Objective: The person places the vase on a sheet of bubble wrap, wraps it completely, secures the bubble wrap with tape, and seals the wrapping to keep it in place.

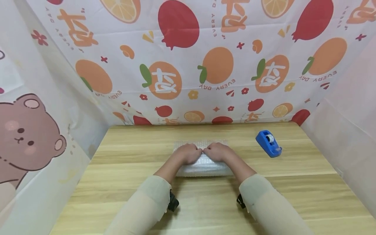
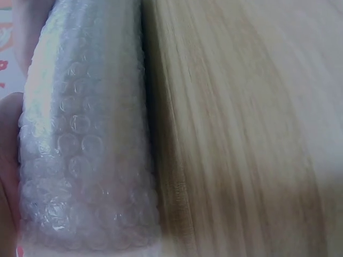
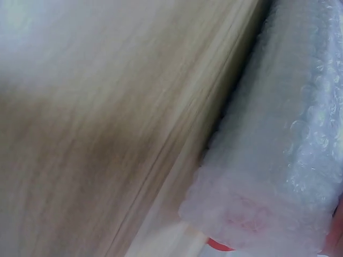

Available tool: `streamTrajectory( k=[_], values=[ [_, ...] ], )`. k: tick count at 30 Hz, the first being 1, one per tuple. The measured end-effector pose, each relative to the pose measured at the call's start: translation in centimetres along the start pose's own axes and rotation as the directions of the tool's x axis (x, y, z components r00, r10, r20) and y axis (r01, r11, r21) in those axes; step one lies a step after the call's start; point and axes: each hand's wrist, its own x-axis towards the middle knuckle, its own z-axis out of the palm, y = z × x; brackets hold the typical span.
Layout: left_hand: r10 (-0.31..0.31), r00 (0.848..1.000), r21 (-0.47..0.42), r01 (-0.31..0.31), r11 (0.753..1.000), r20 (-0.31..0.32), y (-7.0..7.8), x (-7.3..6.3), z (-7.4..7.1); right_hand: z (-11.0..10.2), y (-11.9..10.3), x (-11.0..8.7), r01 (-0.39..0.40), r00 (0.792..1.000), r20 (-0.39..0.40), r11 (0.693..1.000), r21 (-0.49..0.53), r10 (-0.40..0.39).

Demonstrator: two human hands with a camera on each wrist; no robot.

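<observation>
A bundle of clear bubble wrap (image 1: 205,169) lies crosswise on the wooden table, its near side rounded like a roll. My left hand (image 1: 190,153) and right hand (image 1: 217,152) grip its upper side near the middle, fingers curled and knuckles almost meeting. In the left wrist view, the bubble wrap (image 2: 88,134) fills the left part, with an edge of the left hand (image 2: 8,160) against it. From the right wrist, the rounded bubble wrap (image 3: 273,139) shows close up, its end translucent. What lies inside the wrap is hidden.
A blue tape dispenser (image 1: 269,143) with a roll of tape stands at the back right of the wooden table (image 1: 123,182). A fruit-print curtain (image 1: 188,75) hangs behind the table's far edge, and a bear-print cloth (image 1: 26,137) hangs at left.
</observation>
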Motion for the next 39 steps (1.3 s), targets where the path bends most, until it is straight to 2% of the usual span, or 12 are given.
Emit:
streamTrajectory(
  k=[17,21,23,25,27,30,31,32,33,35,37,39],
  values=[
    [0.0,0.981,-0.037,-0.007,0.999,-0.193,-0.1,0.7,-0.1,-1.0,0.0,0.5,-0.012,1.0,0.003,1.0,-0.027,0.012],
    [0.017,0.95,0.016,-0.013,1.0,-0.311,0.1,0.4,0.0,-1.1,0.0,0.4,-0.009,1.0,0.015,1.0,-0.014,0.009],
    [0.051,0.911,0.06,-0.029,0.998,-0.409,0.1,0.1,0.3,-1.2,0.1,0.4,-0.011,1.0,0.02,1.0,-0.012,0.011],
    [0.12,0.848,0.124,-0.065,0.99,-0.517,0.1,-0.1,0.6,-1.1,0.1,0.4,-0.01,1.0,0.021,1.0,-0.017,0.011],
    [0.235,0.762,0.226,-0.118,0.967,-0.604,-0.1,-0.5,0.8,-1.0,0.1,0.5,-0.01,1.0,0.019,1.0,-0.019,0.01],
    [0.435,0.613,0.421,-0.178,0.89,-0.66,-0.3,-1.3,1.0,-0.7,0.1,0.6,-0.003,1.0,0.011,1.0,-0.019,0.003],
    [0.488,0.587,0.478,-0.187,0.858,-0.647,-0.2,-1.7,1.0,-0.6,0.1,0.7,0.007,1.0,0.005,1.0,-0.024,-0.007],
    [0.529,0.583,0.525,-0.196,0.828,-0.616,0.0,-2.1,1.0,-0.6,0.1,0.7,0.01,1.0,0.001,1.0,-0.02,-0.01],
    [0.553,0.604,0.557,-0.208,0.804,-0.574,0.2,-2.4,1.0,-0.5,0.1,0.8,0.014,1.0,-0.001,1.0,-0.019,-0.014],
    [0.552,0.694,0.586,-0.228,0.778,-0.463,0.7,-3.1,1.2,-0.5,0.2,0.9,0.013,1.0,-0.011,1.0,-0.011,-0.013],
    [0.502,0.793,0.573,-0.246,0.782,-0.345,0.8,-3.5,1.5,-0.6,0.3,0.9,0.008,1.0,-0.013,1.0,-0.007,-0.008],
    [0.461,0.847,0.548,-0.261,0.794,-0.265,0.4,-3.6,2.0,-0.6,0.4,1.0,-0.013,1.0,-0.004,1.0,0.006,0.013]
  ],
)
